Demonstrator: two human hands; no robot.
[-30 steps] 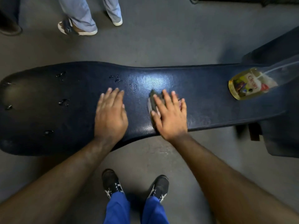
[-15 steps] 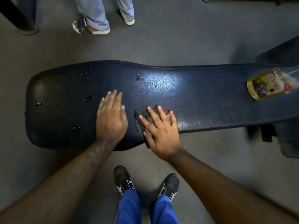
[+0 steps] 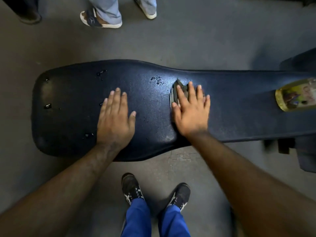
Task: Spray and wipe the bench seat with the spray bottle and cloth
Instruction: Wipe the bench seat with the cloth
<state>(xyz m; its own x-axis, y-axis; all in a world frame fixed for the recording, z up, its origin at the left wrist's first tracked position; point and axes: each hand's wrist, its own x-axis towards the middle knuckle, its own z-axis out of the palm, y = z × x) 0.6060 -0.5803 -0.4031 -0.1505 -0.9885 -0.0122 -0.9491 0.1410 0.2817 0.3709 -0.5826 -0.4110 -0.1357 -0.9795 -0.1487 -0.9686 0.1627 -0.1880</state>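
A dark bench seat (image 3: 239,106) fills the view. The right hand (image 3: 191,110) presses a grey cloth (image 3: 176,93) flat at its middle, fingers spread; the left hand (image 3: 116,117) rests flat beside it. The spray bottle (image 3: 295,96) lies at the seat's right end — a wide stroke could knock it off.

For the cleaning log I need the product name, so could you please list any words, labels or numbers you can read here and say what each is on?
Spray bottle, lying on the bench seat at the right edge: a colourful label with reddish lettering, too blurred to read.
Shoes of the person wiping: white stripe markings only, no text.
Sandal of the bystander: a small emblem, not legible.
No other text or numbers are visible.
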